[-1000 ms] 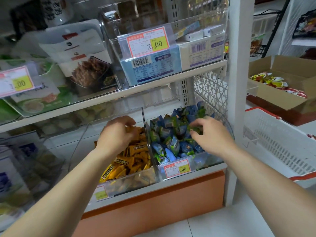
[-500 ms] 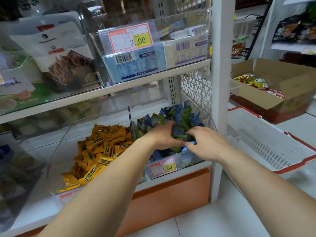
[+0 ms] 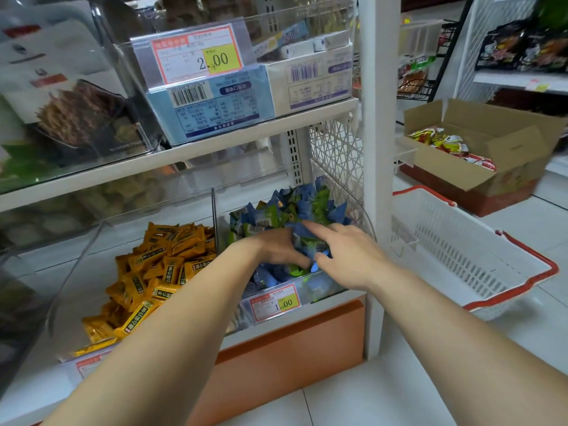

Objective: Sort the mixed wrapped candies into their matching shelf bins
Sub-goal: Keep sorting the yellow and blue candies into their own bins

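Observation:
A clear bin [image 3: 325, 289] at the right end of the lower shelf holds a heap of blue and green wrapped candies [image 3: 295, 207]. Both hands are in it. My left hand [image 3: 273, 250] lies on the candies with its fingers pressed down into the pile. My right hand [image 3: 350, 256] faces it, index finger stretched straight over the heap and thumb low at the front. A few blue and green candies [image 3: 316, 245] sit squeezed between the two hands. In the clear bin [image 3: 78, 256] to the left lie yellow wrapped candies [image 3: 159, 272].
A white post [image 3: 379, 149] bounds the shelf on the right. On the floor beyond it stand a white basket [image 3: 461, 256] with a red rim and an open cardboard box [image 3: 491, 167] of snack packs. The upper shelf [image 3: 190, 152] overhangs the bins.
My left hand has left the yellow-candy bin and crossed into the blue and green bin beside the right hand. The right index finger has straightened.

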Tool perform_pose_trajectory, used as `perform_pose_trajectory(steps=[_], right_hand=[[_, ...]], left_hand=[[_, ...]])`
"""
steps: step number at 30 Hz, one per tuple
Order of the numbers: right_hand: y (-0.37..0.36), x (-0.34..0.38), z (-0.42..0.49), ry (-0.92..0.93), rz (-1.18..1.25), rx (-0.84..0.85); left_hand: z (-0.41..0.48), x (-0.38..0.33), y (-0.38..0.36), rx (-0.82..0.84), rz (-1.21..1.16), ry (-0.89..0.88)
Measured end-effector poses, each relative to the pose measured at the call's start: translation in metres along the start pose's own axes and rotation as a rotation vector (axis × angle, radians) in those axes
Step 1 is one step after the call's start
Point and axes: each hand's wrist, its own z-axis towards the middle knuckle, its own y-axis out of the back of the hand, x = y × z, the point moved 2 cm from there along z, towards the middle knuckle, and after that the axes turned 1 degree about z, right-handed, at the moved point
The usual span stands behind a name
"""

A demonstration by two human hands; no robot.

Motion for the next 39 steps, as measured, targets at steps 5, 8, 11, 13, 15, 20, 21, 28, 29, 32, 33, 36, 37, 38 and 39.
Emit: perform_pose_trajectory(steps=[5, 8, 11, 13, 15, 20, 21, 28, 29, 32, 33, 36, 37, 38, 39], right_hand=[[-0.006, 0.006, 0.004, 0.009, -0.112, 0.107], [-0.007, 0.007, 0.006, -0.026, -0.128, 0.093], [-0.006, 0.005, 0.008, -0.052, -0.118, 0.044], [-0.007, 0.003, 0.009, -0.067, -0.108, 0.014], [-0.008, 0.003, 0.009, -0.076, -0.114, -0.006], [-0.008, 0.005, 0.011, -0.084, -0.124, -0.029], [-0.008, 0.005, 0.01, -0.085, -0.119, -0.032], [-0.007, 0.006, 0.008, -0.075, -0.067, -0.057], [-0.007, 0.006, 0.007, -0.076, -0.068, -0.056], [-0.005, 0.009, 0.008, -0.088, -0.075, -0.049], [-0.004, 0.011, 0.007, -0.091, -0.076, -0.053], [0.004, 0.016, 0.007, -0.076, -0.079, -0.14], [0.007, 0.018, 0.007, -0.056, -0.079, -0.197], [0.009, 0.021, 0.007, -0.033, -0.067, -0.255], [0.011, 0.022, 0.007, -0.013, -0.023, -0.301]], left_hand=[[-0.006, 0.002, 0.002, 0.083, -0.093, -0.073], [-0.011, 0.005, 0.009, 0.05, -0.06, -0.035], [-0.011, 0.009, 0.015, 0.01, -0.006, 0.007], [-0.015, 0.009, 0.021, -0.013, 0.021, -0.001], [-0.021, 0.009, 0.033, -0.07, 0.057, -0.041], [-0.044, 0.017, 0.066, -0.059, 0.142, -0.15], [-0.047, 0.021, 0.07, -0.021, 0.181, -0.128], [-0.054, 0.028, 0.067, -0.023, 0.285, 0.04], [-0.052, 0.026, 0.063, -0.082, 0.224, 0.06], [-0.048, 0.02, 0.054, -0.174, 0.271, -0.044], [-0.049, 0.019, 0.053, -0.168, 0.279, -0.083], [-0.053, 0.018, 0.053, -0.153, 0.236, -0.133], [-0.054, 0.018, 0.054, -0.191, 0.222, -0.142], [-0.056, 0.017, 0.056, -0.265, 0.18, -0.155], [-0.059, 0.016, 0.059, -0.365, 0.091, -0.167]])
